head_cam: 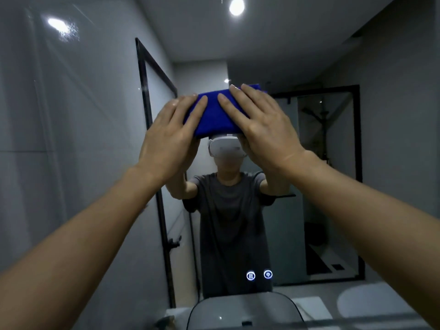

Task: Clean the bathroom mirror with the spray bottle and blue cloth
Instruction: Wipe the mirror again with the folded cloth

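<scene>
Pressing flat against the mirror [273,222], the folded blue cloth [214,113] sits a little above the centre of the view, toward twelve o'clock, covering the upper part of the reflected person. Both hands pin it to the glass with straight, spread fingers: the left hand [171,136] lies over its nine o'clock end, the right hand [262,125] over its three o'clock end and top edge. Neither hand curls round the cloth; they hold it by pressure alone.

That seems the main risk. If either palm eases off during a stroke, the fold could open or the cloth could slide from under the fingers and drop toward the basin [242,313] at six o'clock. Bare fingertips overhang the cloth's edges, so they may well touch the glass and leave smears. Two lit touch icons [259,275] glow low in the mirror, toward five o'clock; a downward wipe might brush them and switch something.

No spray bottle is in view.
</scene>
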Tool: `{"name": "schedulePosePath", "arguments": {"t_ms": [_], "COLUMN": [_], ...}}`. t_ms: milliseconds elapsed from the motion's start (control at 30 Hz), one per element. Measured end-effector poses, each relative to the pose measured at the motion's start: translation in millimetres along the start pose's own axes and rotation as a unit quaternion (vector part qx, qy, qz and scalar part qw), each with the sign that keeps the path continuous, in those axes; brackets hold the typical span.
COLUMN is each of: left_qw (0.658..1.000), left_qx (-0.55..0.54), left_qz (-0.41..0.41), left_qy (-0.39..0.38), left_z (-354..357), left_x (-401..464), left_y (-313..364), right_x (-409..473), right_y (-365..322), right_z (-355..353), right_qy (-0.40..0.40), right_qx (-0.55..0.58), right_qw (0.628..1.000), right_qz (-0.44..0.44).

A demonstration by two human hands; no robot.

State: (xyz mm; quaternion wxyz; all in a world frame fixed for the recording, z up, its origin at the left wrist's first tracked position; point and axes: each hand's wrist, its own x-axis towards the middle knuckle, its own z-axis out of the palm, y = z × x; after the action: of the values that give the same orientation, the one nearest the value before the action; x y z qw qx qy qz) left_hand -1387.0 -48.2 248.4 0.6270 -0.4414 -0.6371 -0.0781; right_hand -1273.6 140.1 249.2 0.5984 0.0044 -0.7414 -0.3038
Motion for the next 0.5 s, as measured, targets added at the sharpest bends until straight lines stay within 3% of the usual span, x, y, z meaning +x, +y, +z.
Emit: {"name": "schedulePosePath", "arguments": {"t_ms": [500], "left_qw": [0.999], "left_qx": [-0.049], "left_qz": [0.012], "left_qy": [-0.011], "left_z": [30.2], "left_x": [-122.3], "left_y": [58.6], "right_x": [-131.6], "right_y": [-67.6], "right_z": [2.9], "right_qy": [-0.015], "right_qx": [0.046], "right_qw": [0.998], "right_qz": [0.03]}}
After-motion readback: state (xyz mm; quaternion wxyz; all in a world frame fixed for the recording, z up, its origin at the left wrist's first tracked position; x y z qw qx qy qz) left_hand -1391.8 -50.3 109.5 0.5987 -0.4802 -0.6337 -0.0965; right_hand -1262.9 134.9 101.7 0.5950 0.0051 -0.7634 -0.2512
